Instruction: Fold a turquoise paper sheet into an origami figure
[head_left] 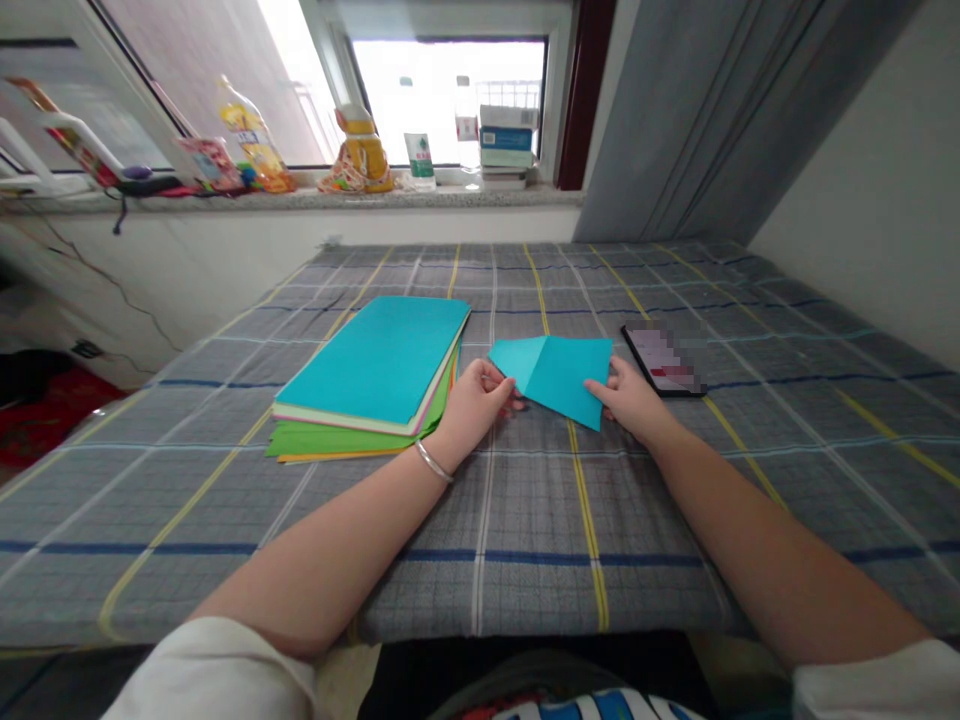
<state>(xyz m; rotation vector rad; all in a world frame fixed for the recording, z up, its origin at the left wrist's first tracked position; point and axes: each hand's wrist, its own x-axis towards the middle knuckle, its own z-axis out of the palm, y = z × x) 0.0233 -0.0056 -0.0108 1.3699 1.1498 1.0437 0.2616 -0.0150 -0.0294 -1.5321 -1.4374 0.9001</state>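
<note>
A sheet of blue paper (568, 372) with a crease running across it is held between both hands, just above the plaid cloth. My left hand (484, 397) pinches its left corner between thumb and fingers. At the right edge, my right hand (624, 395) grips the sheet, thumb on top and fingers behind. Left of my left hand lies a stack of coloured paper (375, 360), blue on top, with white, pink, green and orange edges showing below. The lower green sheets stick out unevenly.
A phone (664, 360) lies right of my right hand on the plaid cloth (420, 590). On the windowsill (450, 198) stand a drink bottle (255, 140), a yellow bottle (364, 150), a white-and-green tube (420, 160) and stacked boxes (506, 140). A grey curtain (675, 110) hangs behind.
</note>
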